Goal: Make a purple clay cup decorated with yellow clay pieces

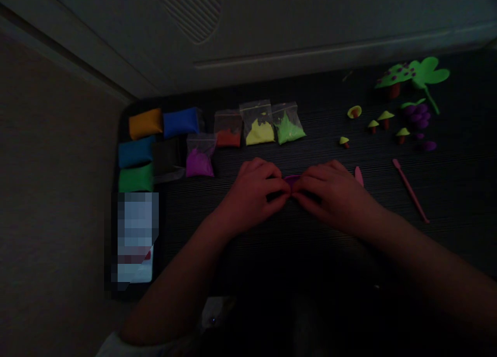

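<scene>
A piece of purple modelling clay [292, 180] is pinched between both hands over the middle of the dark table. My left hand [258, 191] grips its left side with thumb and fingers closed. On the other side my right hand [330, 191] holds it the same way, the fingertips of both hands nearly meeting. Most of the clay is hidden by the fingers. Partly behind my right hand lies a pink modelling tool [359, 176], and further right is a longer pink tool [410, 191].
Bags of purple [199, 163], red [228, 136], yellow [260, 132] and green clay [289, 129] lie behind, with wrapped blocks [180, 123] to the left. Clay mushrooms [385, 118], a purple grape bunch [417, 115] and a green flower [429, 72] stand at right. A blurred-out phone-like screen [137, 233] lies left.
</scene>
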A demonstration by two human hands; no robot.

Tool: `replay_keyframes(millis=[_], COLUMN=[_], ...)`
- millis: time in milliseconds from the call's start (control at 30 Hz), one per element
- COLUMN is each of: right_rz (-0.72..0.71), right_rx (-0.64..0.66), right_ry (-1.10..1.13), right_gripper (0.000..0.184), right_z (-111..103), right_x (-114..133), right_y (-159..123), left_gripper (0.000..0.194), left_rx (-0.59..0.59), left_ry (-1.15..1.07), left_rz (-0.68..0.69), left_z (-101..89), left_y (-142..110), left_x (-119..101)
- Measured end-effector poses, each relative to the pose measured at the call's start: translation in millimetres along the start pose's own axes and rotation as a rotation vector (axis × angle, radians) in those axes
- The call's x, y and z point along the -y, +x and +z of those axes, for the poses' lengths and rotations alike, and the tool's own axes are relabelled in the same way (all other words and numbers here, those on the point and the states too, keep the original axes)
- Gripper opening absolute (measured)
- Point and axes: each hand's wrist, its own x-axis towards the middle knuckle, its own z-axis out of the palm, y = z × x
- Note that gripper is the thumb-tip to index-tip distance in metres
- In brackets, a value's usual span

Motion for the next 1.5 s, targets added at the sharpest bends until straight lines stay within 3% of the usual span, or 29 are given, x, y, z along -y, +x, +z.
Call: replay_keyframes(millis=[167, 467, 1500], right_rz=[0.010, 0.008, 0.033], right_rx=[-0.011, 0.079, 0.081], right_ry=[-0.020, 0.075, 0.057], right_gripper=[0.016, 0.012, 0.013], right_z=[-0.1, -7.4, -5.5], right_x=[0.0, -7.5, -5.9], right_y=[0.5, -0.9, 0.6], left_gripper=[0.011, 0.012, 0.012], left_rx=[0.005, 0.019, -0.025], left_ry=[0.004, -0.024, -0.054], left_rz=[-0.004, -0.013, 0.001], left_z=[1.0, 0.8, 5.5], left_y=[0.1, 0.1, 0.7], left_x=[-0.3, -2.8, 1.5])
